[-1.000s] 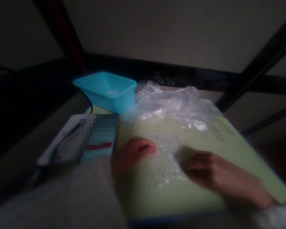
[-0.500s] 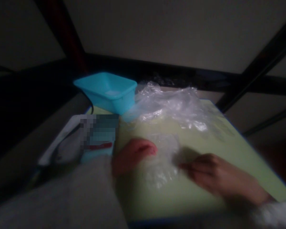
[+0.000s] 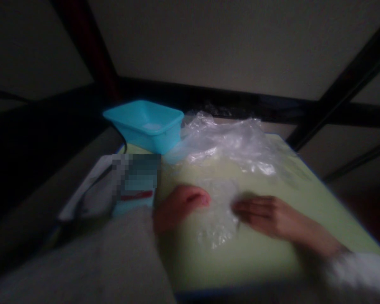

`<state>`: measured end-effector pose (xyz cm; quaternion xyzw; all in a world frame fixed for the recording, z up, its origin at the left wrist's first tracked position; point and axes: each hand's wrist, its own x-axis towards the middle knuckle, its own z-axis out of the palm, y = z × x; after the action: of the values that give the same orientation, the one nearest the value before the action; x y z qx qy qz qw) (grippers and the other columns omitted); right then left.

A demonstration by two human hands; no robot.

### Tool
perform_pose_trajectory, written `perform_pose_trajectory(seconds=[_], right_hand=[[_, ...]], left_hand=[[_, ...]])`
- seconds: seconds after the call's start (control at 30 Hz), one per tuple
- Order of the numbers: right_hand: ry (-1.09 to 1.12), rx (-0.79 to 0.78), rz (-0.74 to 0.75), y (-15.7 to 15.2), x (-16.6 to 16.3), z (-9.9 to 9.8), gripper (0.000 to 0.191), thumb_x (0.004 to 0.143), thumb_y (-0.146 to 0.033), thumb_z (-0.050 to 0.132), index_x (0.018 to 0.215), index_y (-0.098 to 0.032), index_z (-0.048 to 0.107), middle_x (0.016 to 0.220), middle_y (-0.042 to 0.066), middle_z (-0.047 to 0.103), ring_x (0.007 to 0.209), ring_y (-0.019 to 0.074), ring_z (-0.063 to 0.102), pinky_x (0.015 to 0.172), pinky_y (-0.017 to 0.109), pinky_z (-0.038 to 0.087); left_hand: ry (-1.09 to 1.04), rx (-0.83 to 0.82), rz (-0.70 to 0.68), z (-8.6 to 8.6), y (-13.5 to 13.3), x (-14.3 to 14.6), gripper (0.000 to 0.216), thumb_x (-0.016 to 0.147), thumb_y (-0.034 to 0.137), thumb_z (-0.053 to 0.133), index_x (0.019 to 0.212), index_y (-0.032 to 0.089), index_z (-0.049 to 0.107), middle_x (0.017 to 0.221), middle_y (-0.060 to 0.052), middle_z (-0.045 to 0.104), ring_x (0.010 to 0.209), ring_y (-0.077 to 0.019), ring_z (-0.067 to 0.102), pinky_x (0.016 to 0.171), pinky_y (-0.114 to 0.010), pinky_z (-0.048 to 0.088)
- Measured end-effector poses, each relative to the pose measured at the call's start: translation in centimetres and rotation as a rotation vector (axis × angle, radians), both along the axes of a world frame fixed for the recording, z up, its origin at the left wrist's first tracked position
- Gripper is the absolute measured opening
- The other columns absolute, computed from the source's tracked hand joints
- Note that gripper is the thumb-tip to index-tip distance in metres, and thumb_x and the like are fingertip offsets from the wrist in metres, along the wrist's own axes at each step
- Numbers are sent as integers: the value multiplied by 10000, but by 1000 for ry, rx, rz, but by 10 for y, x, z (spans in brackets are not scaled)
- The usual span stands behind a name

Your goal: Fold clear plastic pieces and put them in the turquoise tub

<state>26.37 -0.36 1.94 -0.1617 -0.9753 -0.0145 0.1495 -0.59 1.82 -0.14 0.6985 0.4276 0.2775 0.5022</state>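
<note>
A small clear plastic bag (image 3: 220, 211) lies on the yellow-green tabletop (image 3: 253, 266) between my hands. At its left edge, my left hand (image 3: 183, 204) is closed, with curled fingers that appear to grip the plastic; the exact contact is hard to see. My right hand (image 3: 269, 215) comes in from the right, its fingers stretched out side by side over the bag's right edge. Motion blurs those fingertips. A thin dark sliver shows just below them, too blurred to name.
A turquoise plastic basin (image 3: 164, 137) stands at the back left. Beside it spreads a heap of crumpled clear plastic (image 3: 231, 141). On the left are a partly pixelated panel, a red strip-like thing (image 3: 137, 195) and a dark cord (image 3: 124, 141). A wall rises behind.
My right hand has moved slightly up and left, its fingers going from a pinched shape to stretched out. My left hand stays by the bag. The whole view has shifted slightly.
</note>
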Motion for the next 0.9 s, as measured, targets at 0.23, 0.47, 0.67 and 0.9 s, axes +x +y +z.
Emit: perform_pose_trajectory(seconds=[0.23, 0.47, 0.67, 0.9], right_hand=[[10, -54, -4, 5, 6, -3, 269, 970, -165, 402, 1037, -105, 656, 1089, 116, 698, 1018, 202, 652, 809, 351, 578], [17, -123, -46, 7, 7, -3, 274, 975, -172, 397, 1058, -107, 649, 1066, 103, 707, 978, 201, 670, 785, 351, 588], [30, -133, -29, 8, 7, -3, 275, 977, -185, 395, 1044, -124, 655, 1051, 104, 710, 976, 192, 671, 797, 338, 585], [31, -157, -28, 7, 8, -2, 275, 980, -210, 392, 1058, -137, 645, 1047, 105, 708, 984, 180, 665, 789, 316, 578]], left_hand=[[27, 86, 50, 4, 0, -1, 233, 795, 298, 487, 749, 163, 672, 789, -41, 704, 782, -177, 650, 693, -264, 505], [103, 80, 129, 9, 2, -3, 224, 783, 261, 457, 683, 157, 628, 655, -24, 676, 654, -147, 640, 574, -218, 457], [146, 138, 156, 1, 2, -6, 221, 798, 264, 455, 673, 165, 609, 618, -4, 658, 615, -143, 645, 559, -217, 441], [128, 225, 155, -8, 2, -9, 204, 809, 270, 468, 700, 176, 613, 663, -2, 666, 658, -147, 652, 606, -228, 464]])
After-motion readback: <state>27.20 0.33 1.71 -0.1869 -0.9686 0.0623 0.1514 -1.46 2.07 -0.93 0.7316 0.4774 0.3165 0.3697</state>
